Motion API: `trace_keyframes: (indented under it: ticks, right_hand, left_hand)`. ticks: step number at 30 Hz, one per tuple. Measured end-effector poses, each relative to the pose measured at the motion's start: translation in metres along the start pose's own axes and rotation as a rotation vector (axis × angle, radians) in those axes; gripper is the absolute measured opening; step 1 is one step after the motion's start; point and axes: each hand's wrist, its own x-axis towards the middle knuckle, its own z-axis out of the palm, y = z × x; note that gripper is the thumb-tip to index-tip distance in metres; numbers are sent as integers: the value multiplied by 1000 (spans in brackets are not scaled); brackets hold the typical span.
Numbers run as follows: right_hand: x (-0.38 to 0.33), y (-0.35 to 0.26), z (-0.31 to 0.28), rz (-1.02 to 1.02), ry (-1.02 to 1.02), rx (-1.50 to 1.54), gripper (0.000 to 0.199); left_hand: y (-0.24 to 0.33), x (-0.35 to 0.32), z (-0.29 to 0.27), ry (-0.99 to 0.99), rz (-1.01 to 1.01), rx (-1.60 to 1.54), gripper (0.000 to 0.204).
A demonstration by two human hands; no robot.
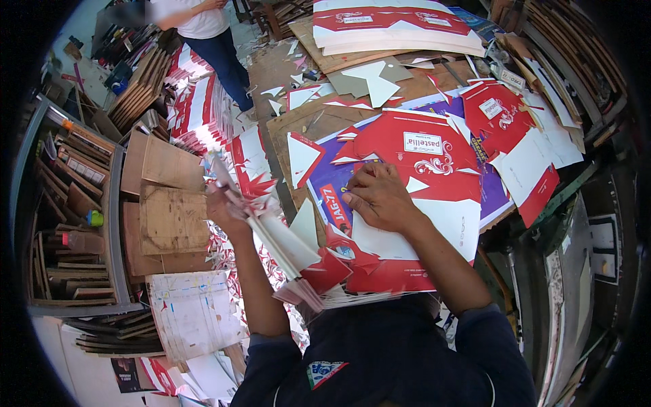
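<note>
My left hand (229, 209) is closed on the edge of a bundle of red and white die-cut cardboard sheets (281, 237). The bundle slants down toward my body and is smeared by motion. My right hand (383, 197) rests on a pile of red and white printed cardboard blanks (413, 152) on the bench. Its fingers are curled and drawn together, and whatever may be under the fingertips is hidden. A purple printed sheet (325, 178) lies beneath the blanks. Pointed red and white offcuts (304, 157) lie to the left of that hand.
A tall stack of printed sheets (400, 30) stands at the back of the wooden bench (288, 129). More blanks (498, 115) lie at its right. Scraps and stacked sheets cover the floor at left, near a shelf of boards (81, 183). Another person (220, 54) stands at the far left.
</note>
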Motion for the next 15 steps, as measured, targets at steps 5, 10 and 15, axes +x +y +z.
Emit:
trace_keyframes:
  ticks: [5, 10, 15]
  right_hand:
    - [1, 0, -1, -15, -12, -16, 49]
    - [0, 5, 2, 2, 64, 42, 45]
    - [1, 23, -6, 12, 332, 384, 30]
  left_hand:
    - [29, 23, -101, -417, -211, -1034, 55]
    - [90, 36, -157, 90, 80, -458, 57]
    - [212, 25, -60, -288, 195, -388, 53]
